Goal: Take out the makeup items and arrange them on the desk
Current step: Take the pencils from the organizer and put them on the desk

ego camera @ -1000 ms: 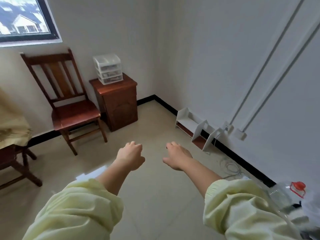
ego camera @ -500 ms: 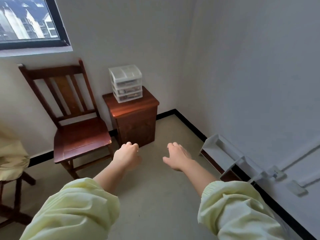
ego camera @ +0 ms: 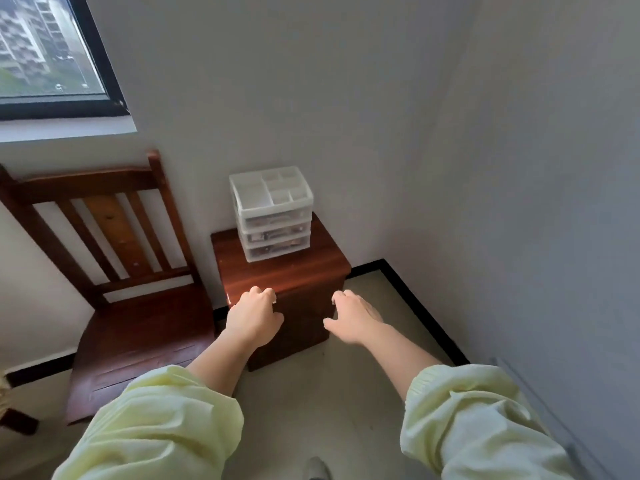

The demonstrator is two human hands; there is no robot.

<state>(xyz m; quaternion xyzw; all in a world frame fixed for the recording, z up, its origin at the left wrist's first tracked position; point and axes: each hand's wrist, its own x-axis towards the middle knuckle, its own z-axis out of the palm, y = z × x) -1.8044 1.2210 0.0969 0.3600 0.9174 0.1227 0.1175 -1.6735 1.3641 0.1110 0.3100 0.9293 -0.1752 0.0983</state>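
Near: both arms out front, sleeves (ego camera: pixel 156 427) pushed up. L hand (ego camera: pixel 254 318) loosely curled, holds nothing. R hand (ego camera: pixel 353 318) has relaxed, slightly spread fingers, also holds nothing. L hand lines up w/ the front-left edge of the wooden surface (ego camera: pixel 311 268); contact or hover, can't tell. R hand sits off the front-right corner, apart from it. Chair (ego camera: pixel 138 327) just left of the surface. Far: organizer (ego camera: pixel 273 213), a clear 3-drawer unit w/ divider tray on top, stands at the back of the surface by the wall. All drawers closed. Items (ego camera: pixel 273 235) show as dark shapes thru the drawer fronts, type unreadable. Step, my read: approach phase, extraction not started, nothing out yet. Next move prob needs one hand to brace the organizer (looks light, could slide) while the other pinches a drawer front & pulls it straight out. Front strip of the surface looks like the spot for laying items.
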